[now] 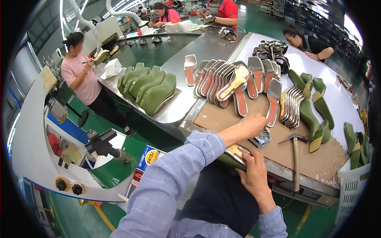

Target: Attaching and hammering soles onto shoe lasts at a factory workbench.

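My left hand (pixel 254 124) reaches across over the table's near edge, fingers pinched together above a small blue-and-silver wrapped container (pixel 262 138). What those fingers hold, if anything, is too small to make out. Lower down, my right hand (pixel 255 173) grips a green shoe last (pixel 228 160) with a gold-and-tan insole (pixel 237 152) on its upturned sole, in front of the table edge. My left sleeve hides part of the last. Just beyond my left hand lie reddish-brown insoles with metallic rims (pixel 274 101).
Right of my hands a wooden-handled hammer (pixel 296 162) overhangs the edge. Green lasts (pixel 307 115) lie behind it; others fill a white basket (pixel 349 190). More lasts (pixel 149 89) stand on the left table. A machine (pixel 103 144) is at left. Several people work around the tables.
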Demonstrator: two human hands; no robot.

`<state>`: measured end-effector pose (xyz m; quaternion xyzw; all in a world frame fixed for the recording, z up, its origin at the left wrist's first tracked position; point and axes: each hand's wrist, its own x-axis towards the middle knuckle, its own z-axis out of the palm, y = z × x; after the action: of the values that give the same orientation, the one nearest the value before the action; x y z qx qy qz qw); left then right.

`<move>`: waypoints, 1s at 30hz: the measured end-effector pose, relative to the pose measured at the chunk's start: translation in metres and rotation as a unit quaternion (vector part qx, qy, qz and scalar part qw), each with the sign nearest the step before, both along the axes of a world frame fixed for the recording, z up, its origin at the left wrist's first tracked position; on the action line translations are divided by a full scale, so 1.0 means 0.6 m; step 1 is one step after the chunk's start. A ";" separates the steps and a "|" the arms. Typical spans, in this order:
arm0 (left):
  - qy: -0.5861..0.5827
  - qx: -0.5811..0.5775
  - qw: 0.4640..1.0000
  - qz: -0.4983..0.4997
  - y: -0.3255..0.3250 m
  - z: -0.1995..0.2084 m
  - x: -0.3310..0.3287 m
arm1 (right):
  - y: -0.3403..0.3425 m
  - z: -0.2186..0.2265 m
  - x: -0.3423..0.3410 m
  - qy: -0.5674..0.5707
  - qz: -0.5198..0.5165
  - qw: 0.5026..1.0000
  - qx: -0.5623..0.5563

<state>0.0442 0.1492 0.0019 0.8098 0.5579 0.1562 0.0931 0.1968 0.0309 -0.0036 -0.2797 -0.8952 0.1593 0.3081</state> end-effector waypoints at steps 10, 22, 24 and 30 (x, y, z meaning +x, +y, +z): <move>-0.271 0.046 0.961 0.014 -0.134 0.105 -0.036 | 0.005 -0.005 0.004 -0.008 -0.001 1.000 -0.016; -0.190 -0.013 0.981 0.033 -0.226 0.082 -0.014 | 0.046 -0.003 0.228 -0.232 -0.353 0.904 0.067; -0.196 -0.037 0.978 0.064 -0.225 0.077 -0.010 | 0.063 0.009 0.250 -0.304 -0.344 0.877 -0.145; -0.124 0.001 0.991 0.047 -0.222 0.064 -0.014 | -0.003 0.024 0.247 0.128 -0.259 0.919 -0.269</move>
<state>0.0357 0.0162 0.0403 0.7574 0.5791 0.2598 0.1533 0.3451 0.0293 0.0110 -0.5516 -0.6678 0.3432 0.3633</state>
